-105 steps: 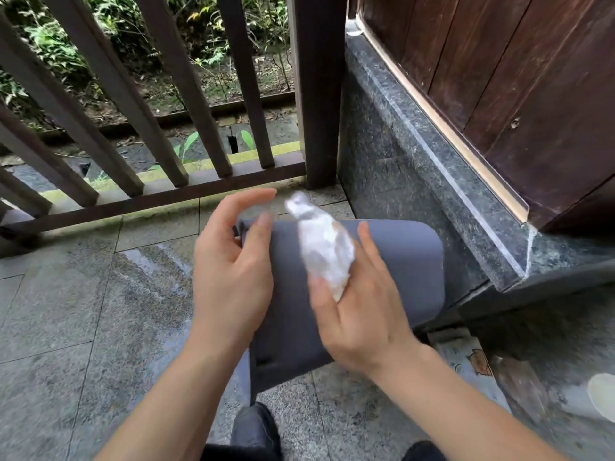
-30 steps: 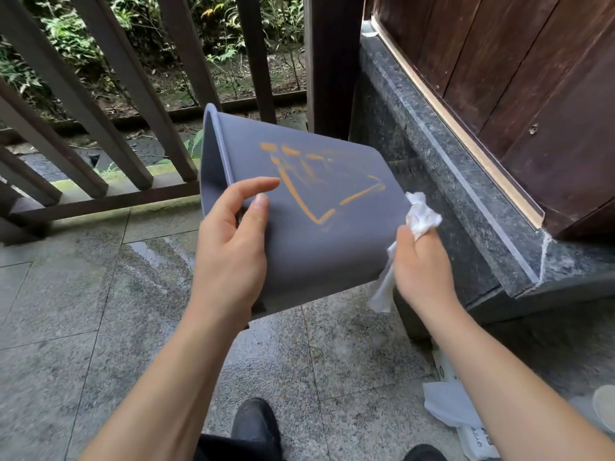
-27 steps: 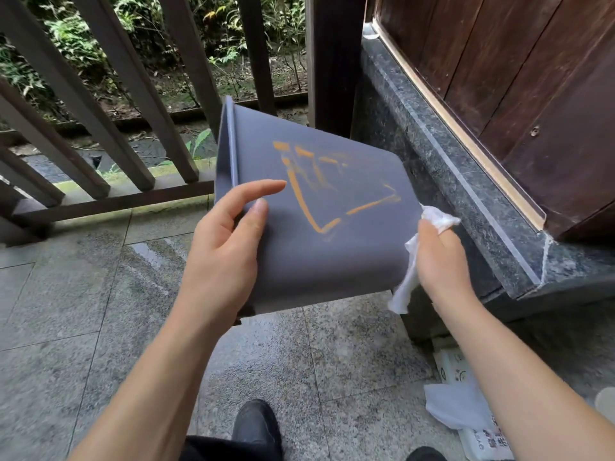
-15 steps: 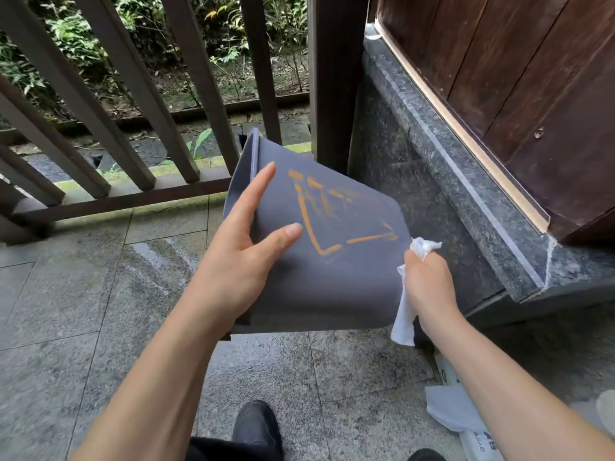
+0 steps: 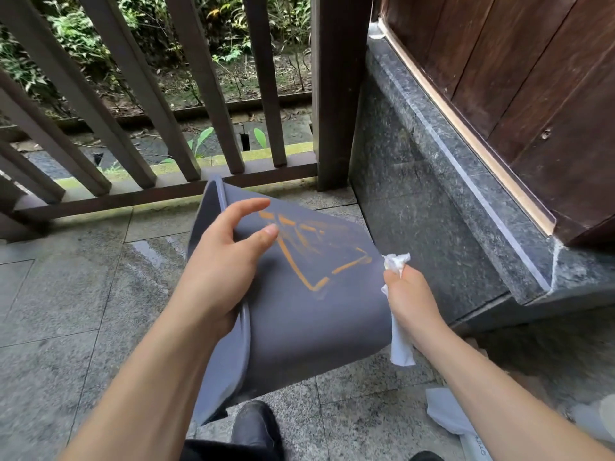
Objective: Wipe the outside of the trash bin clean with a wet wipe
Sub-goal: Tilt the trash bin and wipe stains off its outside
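Note:
A grey plastic trash bin [image 5: 309, 324] is held tipped on its side above the paved floor, its open mouth to the left. Orange scribbled lines [image 5: 312, 257] mark the upward-facing side. My left hand [image 5: 223, 271] grips the bin's rim, thumb over the outer wall, fingers partly lifted. My right hand [image 5: 409, 297] sits at the bin's right edge near its base, closed around a crumpled white wet wipe [image 5: 396, 264] whose tail hangs down below the fist.
A dark wooden railing [image 5: 166, 111] runs across the back. A grey stone ledge [image 5: 466, 201] and wooden wall [image 5: 532, 78] stand close on the right. A wipe packet [image 5: 456, 417] lies on the floor at lower right. My shoe [image 5: 256, 427] is under the bin.
The bin has come down and toward me and turned with its mouth more to the left. My left hand shifted onto the rim. My right hand stayed at the bin's base with the wipe.

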A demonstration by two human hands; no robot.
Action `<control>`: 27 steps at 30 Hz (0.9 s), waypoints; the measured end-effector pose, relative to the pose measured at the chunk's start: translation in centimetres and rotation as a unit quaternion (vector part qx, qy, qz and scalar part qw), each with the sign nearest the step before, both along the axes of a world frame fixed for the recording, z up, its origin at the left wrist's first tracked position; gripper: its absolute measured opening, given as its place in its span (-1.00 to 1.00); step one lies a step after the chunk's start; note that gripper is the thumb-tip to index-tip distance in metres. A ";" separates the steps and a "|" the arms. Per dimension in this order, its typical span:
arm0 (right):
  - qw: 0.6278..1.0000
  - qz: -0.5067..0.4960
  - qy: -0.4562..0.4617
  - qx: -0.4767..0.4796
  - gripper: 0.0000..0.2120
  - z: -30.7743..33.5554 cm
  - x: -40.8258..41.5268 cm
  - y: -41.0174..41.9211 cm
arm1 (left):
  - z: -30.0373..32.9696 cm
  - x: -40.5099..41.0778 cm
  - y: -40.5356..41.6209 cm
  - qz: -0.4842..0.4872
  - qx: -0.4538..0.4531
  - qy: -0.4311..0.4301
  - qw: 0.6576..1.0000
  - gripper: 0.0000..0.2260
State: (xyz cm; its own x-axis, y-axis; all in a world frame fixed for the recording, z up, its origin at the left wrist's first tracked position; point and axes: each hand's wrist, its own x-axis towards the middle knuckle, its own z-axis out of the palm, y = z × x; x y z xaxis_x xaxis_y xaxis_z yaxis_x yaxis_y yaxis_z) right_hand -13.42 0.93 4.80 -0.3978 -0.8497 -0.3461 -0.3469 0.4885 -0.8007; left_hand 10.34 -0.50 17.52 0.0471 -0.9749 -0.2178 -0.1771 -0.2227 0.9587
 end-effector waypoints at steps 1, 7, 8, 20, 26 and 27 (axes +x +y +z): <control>1.000 0.011 0.007 0.010 -0.71 0.1 0.2 0.1 | 0.0 0.0 -0.2 0.012 0.020 0.022 0.999 -0.68; 0.992 0.096 0.079 0.008 -0.68 1.1 4.6 1.1 | 0.0 0.4 -0.6 0.102 0.067 0.108 0.987 -0.54; 0.990 0.116 0.081 -0.023 -0.63 1.4 5.7 1.4 | -0.1 0.5 -0.6 0.117 0.065 0.114 0.984 -0.55; 0.856 0.367 0.127 -0.341 -0.41 8.9 12.0 6.7 | -0.2 -1.1 -0.5 0.097 0.006 0.110 0.989 -0.60; 0.858 0.325 0.199 -0.344 -0.44 8.0 8.6 4.9 | 0.3 -2.7 -0.4 0.076 -0.012 0.125 0.989 -0.62; 0.865 0.312 0.206 -0.335 -0.44 7.6 8.2 4.5 | 0.2 -2.9 -0.3 0.077 -0.022 0.122 0.989 -0.63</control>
State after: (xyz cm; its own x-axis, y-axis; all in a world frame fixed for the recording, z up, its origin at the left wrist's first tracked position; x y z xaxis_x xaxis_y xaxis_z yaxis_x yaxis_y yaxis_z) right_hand -5.27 5.48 12.39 0.2391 -0.8983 0.3687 -0.6991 -0.4228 -0.5766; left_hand 7.41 -0.81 17.73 0.1461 -0.9690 -0.1993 0.0930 -0.1871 0.9779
